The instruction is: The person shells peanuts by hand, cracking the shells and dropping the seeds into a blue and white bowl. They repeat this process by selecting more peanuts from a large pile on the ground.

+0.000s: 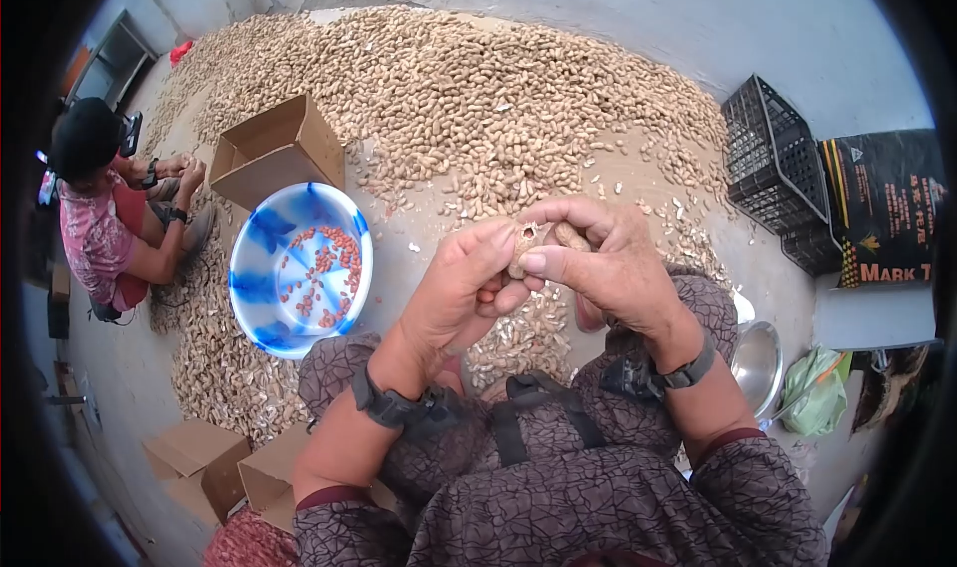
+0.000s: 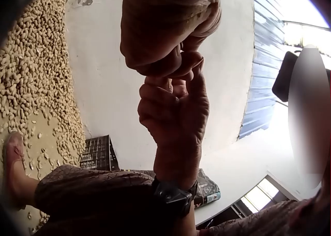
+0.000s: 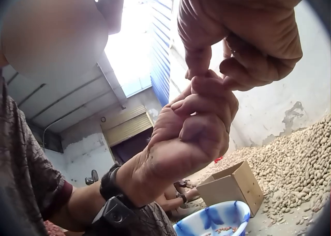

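Note:
In front of the lap, both hands meet at a peanut [image 1: 522,252] whose shell is broken open at the top. My left hand [image 1: 449,286] pinches its left side between thumb and fingers, with reddish kernels [image 1: 489,290] showing at the curled fingers below. From the right, my right hand [image 1: 620,268] presses its thumb on the shell, and a second whole peanut [image 1: 571,236] sits in its curled fingers. Both wrist views show the fingertips of the left hand [image 3: 191,122] and right hand [image 2: 176,109] together; the peanut is hidden there by the fingers.
A blue-and-white basin [image 1: 246,298] with shelled kernels stands at left, beside a cardboard box [image 1: 269,153]. Unshelled peanuts [image 1: 478,98] heap along the wall. Empty shells [image 1: 523,343] lie between the feet. A black crate [image 1: 778,158] and steel bowl [image 1: 760,363] stand right; another person [image 1: 110,218] squats left.

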Available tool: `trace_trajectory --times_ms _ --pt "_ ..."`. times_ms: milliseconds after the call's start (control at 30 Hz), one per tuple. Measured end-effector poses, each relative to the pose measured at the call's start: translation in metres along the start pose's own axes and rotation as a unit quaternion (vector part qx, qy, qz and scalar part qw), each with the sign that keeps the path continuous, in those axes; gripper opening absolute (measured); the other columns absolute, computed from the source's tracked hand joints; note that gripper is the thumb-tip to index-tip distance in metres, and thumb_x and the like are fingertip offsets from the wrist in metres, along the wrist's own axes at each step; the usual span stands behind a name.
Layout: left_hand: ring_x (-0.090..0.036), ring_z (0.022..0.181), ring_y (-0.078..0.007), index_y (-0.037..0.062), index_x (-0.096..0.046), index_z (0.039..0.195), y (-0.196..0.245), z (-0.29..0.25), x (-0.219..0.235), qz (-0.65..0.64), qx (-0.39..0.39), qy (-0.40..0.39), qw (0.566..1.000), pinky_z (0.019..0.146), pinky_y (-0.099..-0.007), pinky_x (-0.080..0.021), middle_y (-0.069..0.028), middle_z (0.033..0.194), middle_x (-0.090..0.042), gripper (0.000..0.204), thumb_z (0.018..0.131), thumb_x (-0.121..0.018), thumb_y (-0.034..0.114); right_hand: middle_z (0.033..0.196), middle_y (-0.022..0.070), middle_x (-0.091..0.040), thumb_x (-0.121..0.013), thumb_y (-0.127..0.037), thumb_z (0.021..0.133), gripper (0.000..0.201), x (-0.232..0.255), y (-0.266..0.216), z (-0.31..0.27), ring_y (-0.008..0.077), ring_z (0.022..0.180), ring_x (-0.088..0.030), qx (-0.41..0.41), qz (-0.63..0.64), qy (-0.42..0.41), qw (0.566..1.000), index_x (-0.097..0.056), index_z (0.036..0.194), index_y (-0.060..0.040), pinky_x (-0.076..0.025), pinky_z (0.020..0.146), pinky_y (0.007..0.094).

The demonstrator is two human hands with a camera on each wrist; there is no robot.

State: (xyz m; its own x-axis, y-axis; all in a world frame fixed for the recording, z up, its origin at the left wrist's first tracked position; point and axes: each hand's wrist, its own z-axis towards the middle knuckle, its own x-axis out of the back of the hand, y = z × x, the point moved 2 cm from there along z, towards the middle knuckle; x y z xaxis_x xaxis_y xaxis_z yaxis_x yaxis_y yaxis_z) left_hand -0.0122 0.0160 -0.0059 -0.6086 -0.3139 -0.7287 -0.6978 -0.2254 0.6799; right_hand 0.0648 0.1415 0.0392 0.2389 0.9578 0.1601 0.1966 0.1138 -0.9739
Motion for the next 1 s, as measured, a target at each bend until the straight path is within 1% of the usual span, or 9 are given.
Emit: trace_trajectory --times_ms 100,167,400,600,667,733,800,867,1000 --pt "-0.042 0.051 -0.003 -0.0014 -0.055 0.097 0.0 0.002 -0.006 0.012 -0.022 0.0 1.0 0.043 -0.0136 -0.031 -0.0029 0.073 -0.056 0.029 0.091 -0.044 0.024 0.069 -0.0024 -0.056 -0.068 -0.015 0.071 0.028 0.001 -0.002 0.001 0.003 0.064 -0.049 0.058 0.036 0.016 0.998 -0.062 0.094 0.0005 -0.041 0.056 0.0192" --pt "-0.042 0.051 -0.003 -0.0018 -0.056 0.098 -0.001 0.004 -0.011 0.024 -0.032 0.002 0.999 0.044 -0.014 -0.032 -0.0025 0.073 -0.056 0.028 0.091 -0.044 0.023 0.074 -0.0008 -0.058 -0.069 -0.018 0.071 0.03 0.002 -0.009 -0.001 0.0037 0.069 -0.051 -0.001 0.03 -0.01 1.0 -0.062 0.094 0.0 -0.043 0.059 0.0201" --pt "-0.04 0.05 -0.0023 -0.0038 -0.054 0.104 -0.005 0.013 -0.014 0.115 -0.091 0.061 0.987 0.045 -0.0147 -0.031 0.0 0.07 -0.053 0.03 0.092 -0.042 0.021 0.076 0.0012 -0.06 -0.068 -0.016 0.073 0.028 0.002 -0.007 0.003 0.006 0.069 -0.056 -0.027 0.04 -0.019 0.999 -0.061 0.095 0.0005 -0.046 0.06 0.0206" --pt "-0.034 0.047 -0.0023 -0.0072 -0.048 0.114 -0.003 0.01 -0.019 0.11 -0.097 0.052 0.988 0.044 -0.0163 -0.026 0.0011 0.065 -0.049 0.045 0.092 -0.042 0.032 0.075 0.0067 -0.062 -0.06 -0.012 0.08 0.022 0.0 0.004 0.012 0.0124 0.067 -0.061 0.018 0.228 -0.088 0.969 -0.059 0.094 0.0041 -0.048 0.061 0.0232" --pt "-0.033 0.046 -0.0025 -0.0082 -0.047 0.115 -0.005 0.01 -0.016 0.089 -0.112 0.034 0.989 0.044 -0.0169 -0.025 0.001 0.064 -0.048 0.048 0.092 -0.042 0.034 0.074 0.0066 -0.062 -0.058 -0.013 0.082 0.022 0.0 0.002 0.012 0.0118 0.067 -0.06 0.023 0.254 -0.102 0.961 -0.06 0.093 0.0046 -0.048 0.062 0.0225" --pt "-0.037 0.048 -0.0021 -0.0078 -0.049 0.114 -0.006 0.011 -0.015 0.096 -0.145 0.022 0.984 0.042 -0.0161 -0.027 -0.0045 0.078 -0.055 0.047 0.09 -0.048 0.032 0.079 0.0081 -0.061 -0.061 -0.016 0.078 0.027 -0.002 0.003 0.014 0.0124 0.069 -0.059 0.026 0.237 -0.064 0.969 -0.059 0.093 0.0067 -0.048 0.062 0.0215" --pt "-0.036 0.047 -0.0019 -0.0082 -0.048 0.115 -0.005 0.011 -0.018 0.105 -0.146 0.031 0.983 0.042 -0.016 -0.026 -0.006 0.077 -0.055 0.051 0.088 -0.05 0.035 0.075 0.0056 -0.059 -0.061 -0.016 0.078 0.026 -0.003 0.004 0.016 0.0084 0.066 -0.053 0.013 0.224 -0.035 0.974 -0.06 0.093 0.0061 -0.044 0.057 0.0195" --pt "-0.032 0.043 -0.004 -0.0091 -0.051 0.105 -0.003 0.011 -0.022 0.153 -0.146 0.084 0.974 0.043 -0.0184 -0.024 -0.0011 0.055 -0.047 0.052 0.09 -0.043 0.04 0.074 0.004 -0.058 -0.062 -0.016 0.078 0.027 -0.003 0.003 0.017 0.0067 0.063 -0.05 0.009 0.213 -0.027 0.977 -0.06 0.094 0.0056 -0.041 0.054 0.0185" --pt "-0.032 0.043 -0.0042 -0.0082 -0.053 0.098 0.0 0.014 -0.019 0.137 -0.158 0.088 0.974 0.041 -0.0188 -0.024 -0.0026 0.057 -0.049 0.049 0.091 -0.042 0.039 0.068 -0.0003 -0.054 -0.062 -0.019 0.078 0.024 -0.007 0.002 0.023 0.0032 0.056 -0.041 0.016 0.218 -0.005 0.976 -0.06 0.09 0.0022 -0.032 0.048 0.0166"
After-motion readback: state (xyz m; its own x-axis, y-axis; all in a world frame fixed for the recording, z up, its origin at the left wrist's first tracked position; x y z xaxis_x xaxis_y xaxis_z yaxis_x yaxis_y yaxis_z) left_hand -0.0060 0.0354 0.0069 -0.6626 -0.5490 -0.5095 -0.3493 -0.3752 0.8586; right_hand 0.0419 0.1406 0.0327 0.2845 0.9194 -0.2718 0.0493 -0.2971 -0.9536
